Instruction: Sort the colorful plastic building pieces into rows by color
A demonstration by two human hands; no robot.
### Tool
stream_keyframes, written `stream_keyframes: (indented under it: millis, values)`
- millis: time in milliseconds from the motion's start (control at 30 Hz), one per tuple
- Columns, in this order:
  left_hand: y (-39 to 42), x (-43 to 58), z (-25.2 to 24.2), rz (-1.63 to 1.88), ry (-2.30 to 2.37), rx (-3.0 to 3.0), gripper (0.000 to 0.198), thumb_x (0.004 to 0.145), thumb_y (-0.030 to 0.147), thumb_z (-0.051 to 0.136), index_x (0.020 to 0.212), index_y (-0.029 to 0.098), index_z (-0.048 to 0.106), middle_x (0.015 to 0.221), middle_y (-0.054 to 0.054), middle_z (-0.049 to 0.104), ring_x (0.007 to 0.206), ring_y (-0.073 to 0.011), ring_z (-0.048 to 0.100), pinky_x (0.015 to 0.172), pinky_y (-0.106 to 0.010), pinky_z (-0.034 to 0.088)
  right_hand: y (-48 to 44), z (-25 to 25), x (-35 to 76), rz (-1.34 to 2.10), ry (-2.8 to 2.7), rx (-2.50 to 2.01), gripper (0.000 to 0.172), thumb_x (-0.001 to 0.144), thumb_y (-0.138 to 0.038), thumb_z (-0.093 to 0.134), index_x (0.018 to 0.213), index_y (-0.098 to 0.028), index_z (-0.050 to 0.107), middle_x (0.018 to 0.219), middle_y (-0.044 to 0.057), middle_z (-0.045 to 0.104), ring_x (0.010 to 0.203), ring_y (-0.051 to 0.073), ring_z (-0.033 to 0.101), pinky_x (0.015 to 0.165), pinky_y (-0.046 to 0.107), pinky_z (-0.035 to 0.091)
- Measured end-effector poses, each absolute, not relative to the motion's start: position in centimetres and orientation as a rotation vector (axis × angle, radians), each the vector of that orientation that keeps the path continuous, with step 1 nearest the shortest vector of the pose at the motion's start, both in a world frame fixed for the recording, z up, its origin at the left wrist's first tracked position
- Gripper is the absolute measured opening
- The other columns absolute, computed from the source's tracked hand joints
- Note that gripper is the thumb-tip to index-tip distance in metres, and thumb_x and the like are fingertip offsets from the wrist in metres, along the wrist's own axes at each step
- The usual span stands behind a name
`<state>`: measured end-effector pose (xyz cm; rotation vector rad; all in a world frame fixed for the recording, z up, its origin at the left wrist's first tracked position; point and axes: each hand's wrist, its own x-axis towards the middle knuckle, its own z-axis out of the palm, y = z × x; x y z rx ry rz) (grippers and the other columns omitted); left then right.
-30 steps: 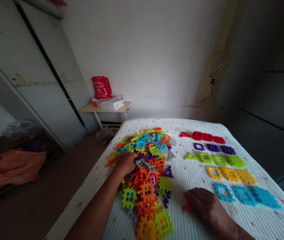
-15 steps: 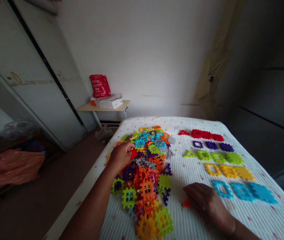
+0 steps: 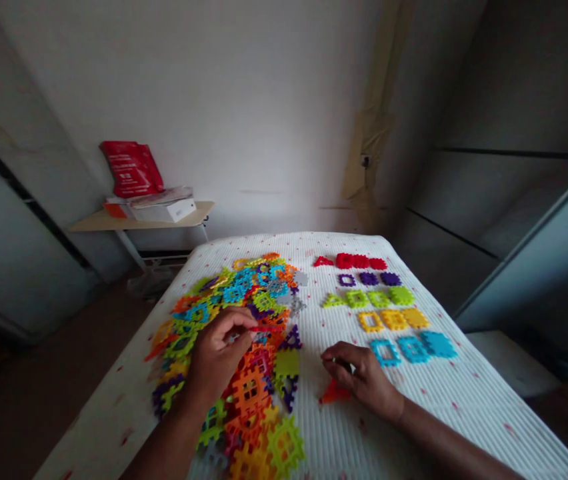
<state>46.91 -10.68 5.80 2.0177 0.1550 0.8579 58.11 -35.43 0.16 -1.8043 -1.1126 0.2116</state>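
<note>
While a red piece (image 3: pixel 267 329), seen nearly edge-on, is pinched between the thumb and fingers of the left hand (image 3: pixel 221 350), part of a mixed pile (image 3: pixel 250 392) of interlocking plastic pieces is covered by that hand. The fingers of the right hand (image 3: pixel 364 377) are curled toward the thumb; whether anything is pinched in that grip cannot be told. An orange-red triangular piece (image 3: pixel 333 393) on the bed (image 3: pixel 324 440) is partly hidden by the right hand. Beyond it, five rows are laid out by colour: the red row (image 3: pixel 359 261) is placed farthest, followed by the purple row (image 3: pixel 369 279), the green row (image 3: pixel 380 293), the yellow row (image 3: pixel 395 320) and, nearest, the blue row (image 3: pixel 413 349).
</note>
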Motion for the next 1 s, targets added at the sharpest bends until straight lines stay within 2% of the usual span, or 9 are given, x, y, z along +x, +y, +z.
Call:
stream_keyframes:
  millis: [67,133,200,267,433,600,767,900,1000]
  values:
    - [-12.6,46.9,5.6,0.935,-0.015,2.133,0.011,0.076,0.012,0.055,0.072,0.020,0.061,0.082,-0.001,0.063,0.081,-0.0127,0.060,0.075,-0.024,0.048,-35.3,1.2,58.6,0.367,-0.975,-1.702,0.029,0.088,-0.042,0.052,0.099,-0.017,0.062,0.083,0.004,0.063,0.070,0.013,0.057,0.061,0.024,0.045]
    - [-14.3,47.0,5.4,0.982,-0.166,2.237,0.016,0.077,0.006,0.054,0.074,0.021,0.060,0.082,0.000,0.063,0.081,-0.0102,0.060,0.074,-0.021,0.048,-35.3,2.3,59.0,0.466,-0.932,-1.638,0.043,0.079,-0.049,0.062,0.110,-0.019,0.060,0.089,0.004,0.061,0.074,0.013,0.054,0.063,0.025,0.044]
    - [-15.6,47.1,5.0,1.027,-0.282,2.290,0.019,0.077,0.003,0.053,0.077,0.021,0.058,0.083,0.000,0.062,0.082,-0.0091,0.060,0.074,-0.019,0.048,-35.3,3.1,59.1,0.526,-0.942,-1.639,0.057,0.070,-0.050,0.071,0.117,-0.021,0.058,0.095,0.004,0.059,0.077,0.014,0.053,0.064,0.026,0.044]
    - [-16.4,47.3,4.5,1.078,-0.359,2.307,0.021,0.077,0.000,0.052,0.079,0.020,0.057,0.083,-0.001,0.061,0.083,-0.0093,0.059,0.075,-0.020,0.048,-35.2,3.6,59.0,0.533,-0.983,-1.684,0.062,0.065,-0.047,0.076,0.119,-0.022,0.058,0.100,0.005,0.059,0.080,0.015,0.052,0.066,0.027,0.043]
    - [-17.2,47.4,3.4,1.164,-0.444,2.324,0.025,0.075,-0.004,0.052,0.084,0.018,0.057,0.084,-0.003,0.060,0.088,-0.0118,0.058,0.080,-0.025,0.049,-34.9,3.9,59.0,0.457,-1.116,-1.757,0.055,0.067,-0.037,0.076,0.117,-0.023,0.059,0.106,0.007,0.060,0.087,0.017,0.054,0.068,0.027,0.044]
    - [-17.3,47.1,3.1,1.188,-0.502,2.348,0.027,0.074,-0.005,0.053,0.089,0.017,0.057,0.086,-0.003,0.060,0.090,-0.0133,0.056,0.082,-0.028,0.050,-34.8,4.6,59.5,0.340,-1.296,-1.725,0.056,0.067,-0.027,0.076,0.119,-0.021,0.057,0.115,0.009,0.060,0.100,0.020,0.055,0.081,0.033,0.046]
    - [-17.3,47.1,3.1,1.198,-0.520,2.365,0.024,0.075,-0.004,0.053,0.087,0.017,0.057,0.087,-0.004,0.060,0.092,-0.0137,0.056,0.084,-0.028,0.050,-34.4,5.3,59.8,0.285,-1.453,-1.692,0.055,0.069,-0.030,0.076,0.119,-0.019,0.057,0.116,0.011,0.060,0.108,0.022,0.053,0.092,0.039,0.044]
    - [-17.4,47.2,2.5,1.195,-0.527,2.390,0.022,0.076,-0.003,0.054,0.086,0.017,0.058,0.087,-0.004,0.060,0.091,-0.0133,0.056,0.084,-0.026,0.050,-33.9,5.4,59.1,0.184,-1.540,-1.761,0.046,0.072,-0.024,0.071,0.116,-0.019,0.058,0.115,0.010,0.061,0.108,0.021,0.053,0.093,0.038,0.044]
    - [-17.5,47.5,1.8,1.171,-0.539,2.487,0.022,0.077,-0.001,0.053,0.087,0.017,0.060,0.088,-0.004,0.061,0.093,-0.0137,0.057,0.086,-0.026,0.049,-33.7,5.3,58.8,0.150,-1.560,-1.809,0.056,0.067,-0.015,0.071,0.121,-0.017,0.054,0.114,0.010,0.061,0.106,0.021,0.054,0.091,0.035,0.045]
